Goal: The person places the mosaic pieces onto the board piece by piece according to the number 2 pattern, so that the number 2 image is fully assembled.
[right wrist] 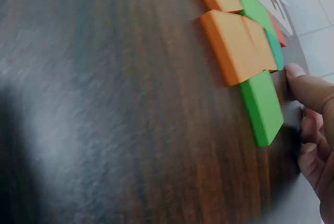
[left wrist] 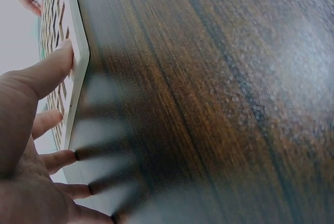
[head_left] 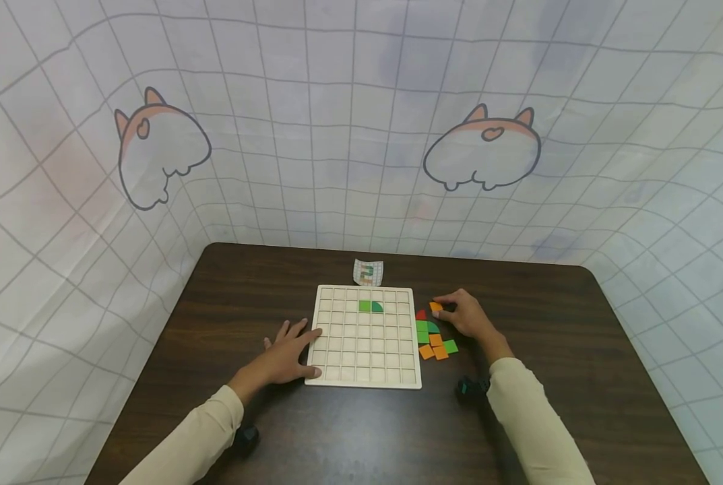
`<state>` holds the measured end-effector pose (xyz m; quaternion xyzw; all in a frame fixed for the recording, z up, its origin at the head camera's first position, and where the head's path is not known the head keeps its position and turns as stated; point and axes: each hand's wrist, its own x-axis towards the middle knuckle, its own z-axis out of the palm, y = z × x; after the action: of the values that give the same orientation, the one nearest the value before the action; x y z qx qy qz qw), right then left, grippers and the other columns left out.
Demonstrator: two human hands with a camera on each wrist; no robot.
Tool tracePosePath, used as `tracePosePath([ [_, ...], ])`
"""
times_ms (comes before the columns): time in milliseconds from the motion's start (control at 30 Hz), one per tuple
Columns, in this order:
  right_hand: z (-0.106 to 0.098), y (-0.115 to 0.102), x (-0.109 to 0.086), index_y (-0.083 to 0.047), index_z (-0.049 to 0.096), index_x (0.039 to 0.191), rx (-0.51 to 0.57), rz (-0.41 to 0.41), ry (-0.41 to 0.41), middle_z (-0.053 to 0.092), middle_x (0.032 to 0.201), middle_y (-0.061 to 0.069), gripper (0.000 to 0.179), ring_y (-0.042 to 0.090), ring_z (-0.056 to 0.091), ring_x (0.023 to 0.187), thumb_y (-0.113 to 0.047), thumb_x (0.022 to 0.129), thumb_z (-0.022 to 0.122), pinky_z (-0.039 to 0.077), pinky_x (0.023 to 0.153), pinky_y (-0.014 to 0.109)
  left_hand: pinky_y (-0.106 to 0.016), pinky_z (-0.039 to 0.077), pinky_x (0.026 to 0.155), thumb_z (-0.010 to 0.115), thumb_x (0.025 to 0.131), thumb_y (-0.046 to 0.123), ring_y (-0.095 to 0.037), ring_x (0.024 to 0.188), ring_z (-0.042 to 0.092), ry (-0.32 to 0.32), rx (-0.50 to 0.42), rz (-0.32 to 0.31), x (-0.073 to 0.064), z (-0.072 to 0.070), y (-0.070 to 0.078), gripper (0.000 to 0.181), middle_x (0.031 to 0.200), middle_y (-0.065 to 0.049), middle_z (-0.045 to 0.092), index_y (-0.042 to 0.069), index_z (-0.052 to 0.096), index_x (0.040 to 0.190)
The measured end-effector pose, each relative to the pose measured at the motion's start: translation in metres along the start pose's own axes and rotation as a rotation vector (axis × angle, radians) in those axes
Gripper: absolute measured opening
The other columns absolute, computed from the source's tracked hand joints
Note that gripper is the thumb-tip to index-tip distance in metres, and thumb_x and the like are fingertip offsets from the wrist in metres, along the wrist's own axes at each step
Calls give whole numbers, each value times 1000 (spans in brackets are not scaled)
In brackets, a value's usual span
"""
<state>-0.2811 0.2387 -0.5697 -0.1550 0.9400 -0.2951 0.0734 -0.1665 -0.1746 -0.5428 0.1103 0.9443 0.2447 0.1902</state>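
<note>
Right grip [head_left: 472, 316]: thumb and fingertip almost together, pinching a small orange tile [head_left: 436, 306]; whether it clears the table [head_left: 531, 303] cannot be told. The tile appears square (no long axis to record). The gridded board [head_left: 370, 361] lies left of this grip, with a green square [head_left: 365, 306] and a darker quarter-round [head_left: 377, 307] set roughly level with the tile. Loose pieces [head_left: 436, 340] lie nearer the person than the held tile. Left grip [head_left: 284, 358]: fingers spread, holding nothing, thumb resting on the board's near-left corner. The right is nearer the loose pieces.
</note>
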Motion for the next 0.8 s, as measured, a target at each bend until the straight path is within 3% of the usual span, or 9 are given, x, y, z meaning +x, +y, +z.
tracePosePath([
  [400,5,1,-5,-4,70,121,2,2,75,54,122,21,33,41,55,113,-22,93,74,43,101,60,-86,11,102,80,85,40,-55,150,7,0,1,7,0,0,0,83,166,-19,20,21,40,155],
  [667,7,1,-6,-4,68,123,-1,16,75,53,125,20,34,41,55,115,-23,96,71,43,101,59,-86,12,102,80,85,39,-55,150,7,1,0,6,0,0,0,82,165,-20,20,21,41,155],
  [800,6,0,-5,-3,64,126,2,27,81,54,126,22,35,37,57,103,-23,98,67,46,95,56,-86,12,102,81,85,39,-55,150,7,0,-7,1,-1,-1,1,82,166,-20,20,21,41,155],
])
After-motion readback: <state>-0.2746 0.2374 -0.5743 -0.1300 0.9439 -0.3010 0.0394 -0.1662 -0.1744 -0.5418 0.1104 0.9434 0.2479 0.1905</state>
